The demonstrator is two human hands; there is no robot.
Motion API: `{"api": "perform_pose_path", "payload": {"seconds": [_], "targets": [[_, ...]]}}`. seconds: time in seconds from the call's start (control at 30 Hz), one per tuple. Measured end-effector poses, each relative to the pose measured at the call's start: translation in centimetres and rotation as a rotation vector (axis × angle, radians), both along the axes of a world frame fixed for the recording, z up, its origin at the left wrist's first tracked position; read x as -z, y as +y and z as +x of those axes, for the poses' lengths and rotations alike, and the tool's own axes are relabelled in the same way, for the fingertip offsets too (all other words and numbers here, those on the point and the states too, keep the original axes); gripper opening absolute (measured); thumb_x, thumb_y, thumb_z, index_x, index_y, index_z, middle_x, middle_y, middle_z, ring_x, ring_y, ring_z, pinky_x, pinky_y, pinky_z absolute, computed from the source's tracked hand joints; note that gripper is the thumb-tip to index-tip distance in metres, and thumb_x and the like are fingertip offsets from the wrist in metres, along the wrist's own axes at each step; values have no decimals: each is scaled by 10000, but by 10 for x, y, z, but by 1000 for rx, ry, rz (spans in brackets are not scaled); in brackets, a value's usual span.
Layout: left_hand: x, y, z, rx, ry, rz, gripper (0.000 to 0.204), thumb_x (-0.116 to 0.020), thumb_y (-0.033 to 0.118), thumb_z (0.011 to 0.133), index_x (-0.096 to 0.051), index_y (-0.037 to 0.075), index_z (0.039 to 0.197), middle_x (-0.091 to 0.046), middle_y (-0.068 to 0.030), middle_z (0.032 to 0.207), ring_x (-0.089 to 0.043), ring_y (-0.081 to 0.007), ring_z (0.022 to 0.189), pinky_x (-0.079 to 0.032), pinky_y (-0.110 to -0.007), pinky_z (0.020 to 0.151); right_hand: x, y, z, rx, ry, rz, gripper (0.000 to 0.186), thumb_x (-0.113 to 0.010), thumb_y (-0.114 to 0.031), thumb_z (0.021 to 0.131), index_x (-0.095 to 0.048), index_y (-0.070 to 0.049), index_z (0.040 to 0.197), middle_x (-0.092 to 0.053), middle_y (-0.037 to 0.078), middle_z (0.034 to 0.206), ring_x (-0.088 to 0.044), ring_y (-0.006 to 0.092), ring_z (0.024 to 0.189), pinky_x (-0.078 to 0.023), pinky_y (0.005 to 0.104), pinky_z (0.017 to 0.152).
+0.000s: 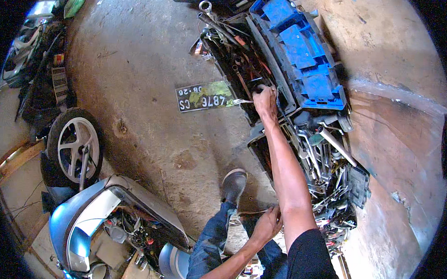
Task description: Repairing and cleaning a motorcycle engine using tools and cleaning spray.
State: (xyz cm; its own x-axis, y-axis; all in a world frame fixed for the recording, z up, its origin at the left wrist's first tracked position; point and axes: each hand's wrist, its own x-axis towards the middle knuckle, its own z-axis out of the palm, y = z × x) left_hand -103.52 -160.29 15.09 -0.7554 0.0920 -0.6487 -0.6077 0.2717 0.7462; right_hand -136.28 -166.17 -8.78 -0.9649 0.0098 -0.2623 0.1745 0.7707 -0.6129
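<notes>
My right hand [265, 100] reaches down into an open dark toolbox [235, 73] crowded with hand tools. Its fingers are bent and pressed together at the box's near end; whatever they grip is hidden. A large ring spanner [205, 7] sticks out past the far end of the box. My left hand [268, 223] is by my right knee with its fingers curled, and I cannot make out what is in them. Beside the toolbox, a black and yellow-green licence plate [203, 96] lies flat on the concrete floor, upside down to me.
A blue plastic tray lid [305, 49] stands right of the toolbox. Nearer, spanners and other tools [326, 163] fill a heap along the wall. My boot [234, 185] is on the floor. At left are a wheel [77, 149] and a blue-white scooter body panel [90, 221].
</notes>
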Motion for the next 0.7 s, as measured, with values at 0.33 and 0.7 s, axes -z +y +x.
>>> {"api": "perform_pose_path", "payload": {"seconds": [0.33, 0.7], "targets": [[-1, -12, 0, -24, -59, -2, 324, -580, 184, 904, -542, -39, 1136, -606, -320, 1057, -611, -504, 917, -508, -556, 811, -50, -28, 0, -104, -23, 100, 346, -678, -264, 843, -654, 55, 975, -577, 312, 1160, -513, 437, 1151, -406, 473, 1009], [-7, -18, -12, -65, -46, -21, 280, -557, 184, 928, -556, -30, 1108, -629, -295, 969, -626, -485, 875, -512, -537, 783, -34, -27, 4, -159, 334, 132, 237, -667, -202, 861, -615, 24, 907, -640, 226, 960, -572, 396, 989, -440, 476, 895]]}}
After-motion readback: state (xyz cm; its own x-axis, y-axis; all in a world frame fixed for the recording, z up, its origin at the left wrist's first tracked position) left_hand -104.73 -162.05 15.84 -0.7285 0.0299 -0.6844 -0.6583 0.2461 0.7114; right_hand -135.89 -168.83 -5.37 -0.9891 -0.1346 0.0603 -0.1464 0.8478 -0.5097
